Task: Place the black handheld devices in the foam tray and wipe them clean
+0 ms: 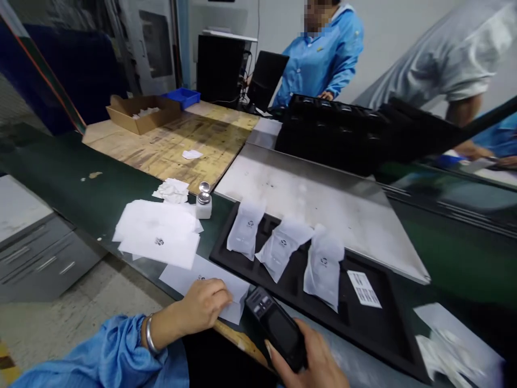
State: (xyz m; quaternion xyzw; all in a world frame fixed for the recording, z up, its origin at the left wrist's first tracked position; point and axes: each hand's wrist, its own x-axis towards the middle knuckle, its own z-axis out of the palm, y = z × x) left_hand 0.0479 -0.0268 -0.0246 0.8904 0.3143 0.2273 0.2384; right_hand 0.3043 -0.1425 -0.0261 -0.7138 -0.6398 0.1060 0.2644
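My left hand (205,303) has its fingers curled down on the edge of a flat white foam pouch (186,277), close to the table's front edge. In my right hand (313,355) is a black handheld device (278,326) with a dark screen and small buttons, tilted at the near side of a black tray (363,318). Several white pouches with a printed recycling mark, such as this middle pouch (284,245), lie across the tray's compartments. A white label sheet (364,289) rests in the right compartment. Left of them is a stack of white pouches (161,231).
A pump bottle (204,203) and crumpled tissues (172,191) stand behind the stack. Farther back are a cardboard box (143,114), a blue bin (183,97) and stacked black trays (327,134). White gloves (448,355) lie at right. Two people work across the table.
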